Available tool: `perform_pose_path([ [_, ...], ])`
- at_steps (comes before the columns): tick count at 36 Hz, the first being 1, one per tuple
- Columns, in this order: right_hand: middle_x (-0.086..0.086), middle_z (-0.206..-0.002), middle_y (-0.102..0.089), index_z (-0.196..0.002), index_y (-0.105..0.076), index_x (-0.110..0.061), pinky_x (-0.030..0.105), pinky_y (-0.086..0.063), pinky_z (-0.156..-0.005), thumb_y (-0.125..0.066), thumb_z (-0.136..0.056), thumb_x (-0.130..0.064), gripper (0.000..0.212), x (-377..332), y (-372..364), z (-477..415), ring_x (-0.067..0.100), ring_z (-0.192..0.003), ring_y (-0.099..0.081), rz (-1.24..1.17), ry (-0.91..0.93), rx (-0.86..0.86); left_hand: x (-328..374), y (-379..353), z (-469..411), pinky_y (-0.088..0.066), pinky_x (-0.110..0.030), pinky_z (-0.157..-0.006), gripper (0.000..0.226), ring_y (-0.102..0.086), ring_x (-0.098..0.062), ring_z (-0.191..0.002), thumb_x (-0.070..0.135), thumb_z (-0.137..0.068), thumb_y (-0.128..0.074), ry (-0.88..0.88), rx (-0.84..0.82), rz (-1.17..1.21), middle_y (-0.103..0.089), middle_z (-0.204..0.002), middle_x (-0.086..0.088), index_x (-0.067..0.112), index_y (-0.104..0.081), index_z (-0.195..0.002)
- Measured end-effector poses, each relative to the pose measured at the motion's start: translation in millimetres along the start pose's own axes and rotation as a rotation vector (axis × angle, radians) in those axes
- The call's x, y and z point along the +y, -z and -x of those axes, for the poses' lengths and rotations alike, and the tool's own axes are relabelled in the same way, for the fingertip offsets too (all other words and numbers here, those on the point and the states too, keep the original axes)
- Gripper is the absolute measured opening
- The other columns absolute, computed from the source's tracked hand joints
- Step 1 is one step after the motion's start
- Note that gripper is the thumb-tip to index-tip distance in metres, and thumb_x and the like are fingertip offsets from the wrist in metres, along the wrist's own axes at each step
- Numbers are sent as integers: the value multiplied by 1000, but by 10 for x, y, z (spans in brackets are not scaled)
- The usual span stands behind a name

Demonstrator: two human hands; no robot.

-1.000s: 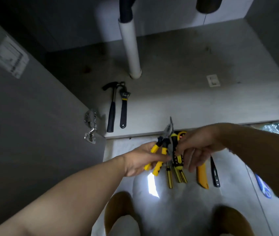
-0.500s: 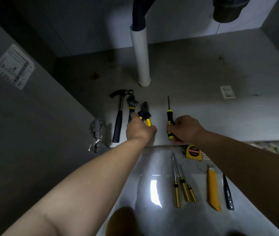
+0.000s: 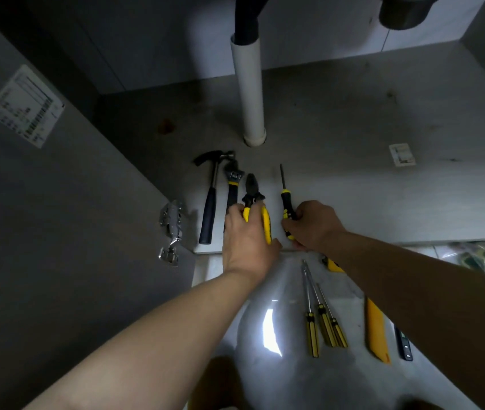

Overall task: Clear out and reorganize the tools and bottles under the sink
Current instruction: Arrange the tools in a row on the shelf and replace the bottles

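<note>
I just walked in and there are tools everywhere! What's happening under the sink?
A person is laying tools in a row on the cabinet floor under the sink. The left grip holds the pliers and the right grip holds a screwdriver. A hammer and a wrench lie just left of them. Three more drivers and a yellow knife wait on the tiles outside.
</note>
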State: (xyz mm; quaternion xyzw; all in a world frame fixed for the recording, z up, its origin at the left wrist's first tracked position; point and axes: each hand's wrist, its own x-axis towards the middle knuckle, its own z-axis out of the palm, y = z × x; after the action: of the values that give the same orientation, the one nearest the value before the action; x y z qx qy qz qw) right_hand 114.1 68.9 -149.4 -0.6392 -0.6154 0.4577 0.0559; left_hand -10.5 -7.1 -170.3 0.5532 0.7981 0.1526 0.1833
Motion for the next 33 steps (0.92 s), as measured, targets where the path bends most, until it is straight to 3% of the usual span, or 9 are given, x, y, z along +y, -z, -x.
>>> perform_pose_path([
  [5, 16, -93, -74, -99, -66, -6, 45, -60, -81, -66, -89, -30, 26, -25, 1, 25, 32, -85, -73, 4, -12, 19, -124, -22, 122, -45, -42, -110, 65, -28, -27, -144, 28, -93, -69, -120, -10, -41, -26, -153, -9, 30, -41, -151],
  [20, 20, -106, -69, -111, -55, -4, 49, -57, -87, -61, -92, -22, 27, -107, -156, -68, 38, -100, -68, -105, 25, 85, -142, 25, -183, -30, -35, -122, 62, -15, -26, -154, 21, -100, -59, -113, -8, -49, -14, -168, -12, 27, -34, -157],
  [26, 17, -106, -69, -113, -53, -9, 40, -54, -89, -62, -90, -16, 26, -167, -210, -73, 31, -103, -66, -60, 69, 93, -168, -21, -244, -37, -39, -118, 64, -16, -26, -154, 17, -100, -59, -89, -15, -49, -10, -169, -10, 30, -34, -157],
  [33, 17, -104, -68, -112, -54, -9, 40, -54, -86, -69, -86, -15, 32, -157, -249, -60, 32, -99, -64, -73, 93, 112, -167, -21, -301, -39, -39, -117, 63, -15, -27, -155, 19, -101, -57, -82, -39, -79, -8, -170, -12, 32, -32, -158],
])
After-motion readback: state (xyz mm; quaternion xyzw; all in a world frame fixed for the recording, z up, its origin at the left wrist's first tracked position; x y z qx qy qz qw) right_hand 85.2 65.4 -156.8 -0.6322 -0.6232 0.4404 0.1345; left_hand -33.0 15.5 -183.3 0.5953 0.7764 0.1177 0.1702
